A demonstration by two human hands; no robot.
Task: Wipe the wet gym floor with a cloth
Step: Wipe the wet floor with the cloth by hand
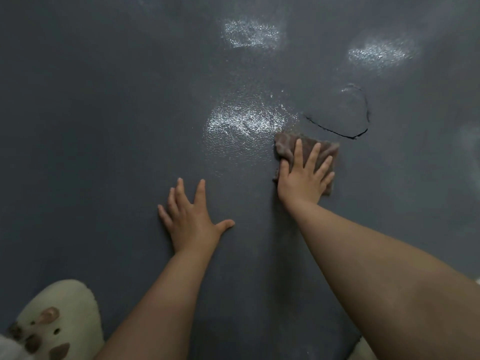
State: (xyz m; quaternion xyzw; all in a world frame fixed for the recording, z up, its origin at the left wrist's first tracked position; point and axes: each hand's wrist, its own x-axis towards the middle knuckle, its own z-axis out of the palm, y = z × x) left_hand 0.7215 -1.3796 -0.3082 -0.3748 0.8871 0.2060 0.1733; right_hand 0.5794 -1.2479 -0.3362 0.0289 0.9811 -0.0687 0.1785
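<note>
From the head view, our right hand (304, 175) lies flat with fingers spread on the brown cloth (307, 152), pressing it to the dark gym floor (104, 126), while our left hand (191, 214) is splayed bare on the floor nearer us, holding nothing. The glistening wet patch (244, 123) sits just left of and beyond the cloth. We judge the best stroke keeps the palm's weight even and sweeps leftward through the sheen in overlapping passes, and the dark water outline (348, 118) just beyond the cloth needs one too.

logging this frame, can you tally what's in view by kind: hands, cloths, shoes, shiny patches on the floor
hands: 2, left hand flat on the floor, right hand pressing the cloth
cloths: 1, brown cloth
shoes: 1, pale clog
shiny patches: 3, near, far, far right
total: 7
</note>
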